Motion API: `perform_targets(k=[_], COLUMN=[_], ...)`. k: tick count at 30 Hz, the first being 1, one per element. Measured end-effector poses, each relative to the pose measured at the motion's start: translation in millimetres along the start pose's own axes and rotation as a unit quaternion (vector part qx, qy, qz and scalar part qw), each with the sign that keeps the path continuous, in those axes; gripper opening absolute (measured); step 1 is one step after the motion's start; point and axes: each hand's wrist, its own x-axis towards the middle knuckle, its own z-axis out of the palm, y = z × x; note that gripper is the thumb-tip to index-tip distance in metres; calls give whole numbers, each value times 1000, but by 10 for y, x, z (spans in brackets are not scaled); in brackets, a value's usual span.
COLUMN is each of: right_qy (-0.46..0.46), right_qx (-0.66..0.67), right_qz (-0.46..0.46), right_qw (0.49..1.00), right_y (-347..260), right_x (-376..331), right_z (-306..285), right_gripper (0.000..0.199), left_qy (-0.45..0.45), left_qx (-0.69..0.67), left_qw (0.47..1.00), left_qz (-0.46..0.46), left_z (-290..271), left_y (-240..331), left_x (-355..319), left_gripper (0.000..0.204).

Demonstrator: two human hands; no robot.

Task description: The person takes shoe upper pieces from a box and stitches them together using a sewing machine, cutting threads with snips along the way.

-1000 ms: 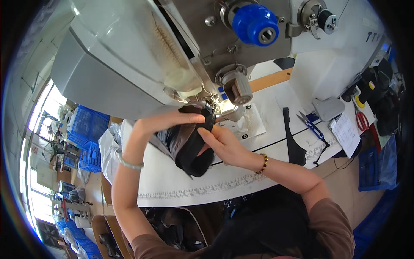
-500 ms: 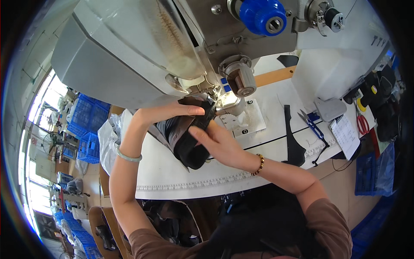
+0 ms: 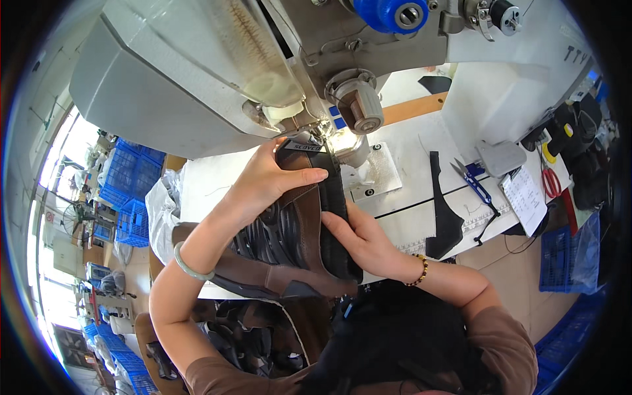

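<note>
And here's the change: the brown-and-black shoe upper (image 3: 306,240), bunched into a dark roll half a second ago, now lies opened out at the centre of the frame, its top end right by the needle area of the sewing machine (image 3: 164,118) — by the look of it, a fresh stretch of edge being lined up for stitching. The left hand (image 3: 266,176) grips the upper end, thumb flat on top; the right hand (image 3: 368,245) pinches the black edge lower down, thumb over, wrist angled in from lower right — both hands full.
</note>
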Motion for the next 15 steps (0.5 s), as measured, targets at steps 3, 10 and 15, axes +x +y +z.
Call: perform_targets(k=[3, 10, 15], right_qy=[-21, 290, 249], right_qx=[-98, -694, -755], right_qz=[49, -112, -33], right_qw=[994, 649, 606], right_y=[-265, -88, 61], right_x=[-101, -671, -829], right_z=[-178, -1553, -1978], right_gripper=[24, 15, 17], left_qy=[33, 42, -14], left_qx=[63, 119, 55], left_qw=[996, 992, 998], left_qz=[60, 24, 30], left_z=[6, -111, -186], left_y=[-37, -109, -195], left_x=[-6, 89, 246], left_gripper=[48, 51, 65])
